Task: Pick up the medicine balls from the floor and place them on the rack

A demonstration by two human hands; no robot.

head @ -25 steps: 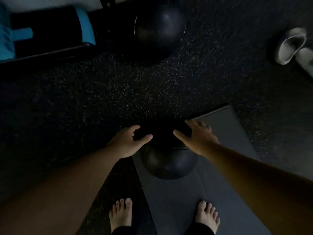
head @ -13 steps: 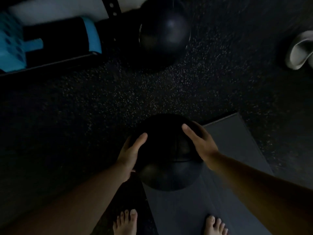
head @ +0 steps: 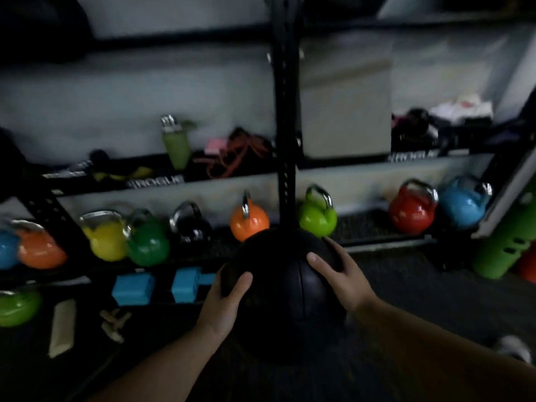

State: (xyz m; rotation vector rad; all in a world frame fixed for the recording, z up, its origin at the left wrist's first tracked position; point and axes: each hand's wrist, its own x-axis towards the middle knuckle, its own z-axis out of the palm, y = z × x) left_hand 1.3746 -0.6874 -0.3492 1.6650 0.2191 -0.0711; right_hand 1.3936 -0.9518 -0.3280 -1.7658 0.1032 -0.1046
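Observation:
I hold a black medicine ball (head: 285, 294) in front of me, off the floor, low in the middle of the view. My left hand (head: 224, 303) grips its left side with the thumb across the front. On the ball's upper right my right hand (head: 338, 274) has its fingers spread over the surface. Behind the ball stands the black metal rack (head: 285, 111), its upright post directly beyond the ball. Dark round shapes on the top shelf (head: 43, 27) are blurred; I cannot tell what they are.
Coloured kettlebells (head: 249, 219) line the rack's lower shelf. A green bottle (head: 175, 143) and red straps (head: 235, 155) lie on the middle shelf. Blue dumbbells (head: 162, 287) sit low at left. Green rollers (head: 504, 242) lean at right. A white shoe (head: 513, 348) lies on the floor.
Both hands closed on the ball and lifted it off the mat. The view swung up from the floor to the rack.

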